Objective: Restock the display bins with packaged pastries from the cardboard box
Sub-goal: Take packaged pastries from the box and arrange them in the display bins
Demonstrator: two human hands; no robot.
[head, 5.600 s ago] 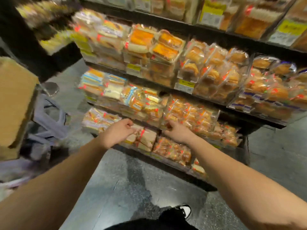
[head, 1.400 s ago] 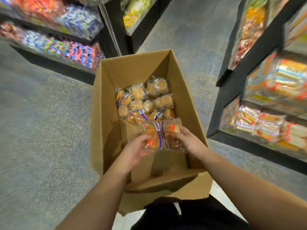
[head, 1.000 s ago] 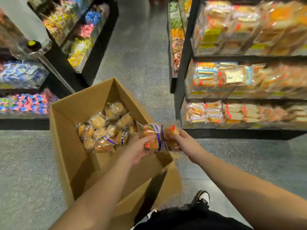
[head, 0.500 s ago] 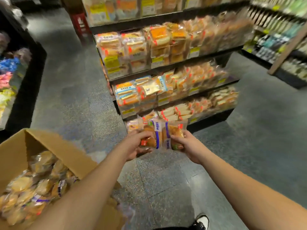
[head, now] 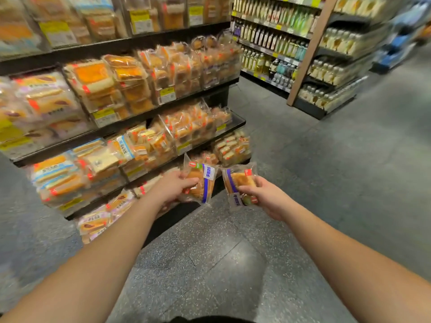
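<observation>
A dark, tiered display shelf (head: 149,110) stands on a speckled grey stone floor (head: 326,183). Its levels carry clear plastic bins (head: 186,127) filled with clear-wrapped orange and yellow pastries (head: 126,78), with yellow price labels (head: 167,94) fixed along the bin fronts. The bottom level holds flat sandwich-like packs (head: 231,148). Across the aisle, a second dark shelving unit (head: 326,87) with a tan wooden upright (head: 310,50) carries rows of bottles (head: 272,40).

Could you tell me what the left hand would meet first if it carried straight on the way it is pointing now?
Probably the packaged pastries in the lowest bin of the black display shelf, just beyond the clear, blue-striped pastry packet in the left hand. Depth is unclear, so that is a best guess.
</observation>
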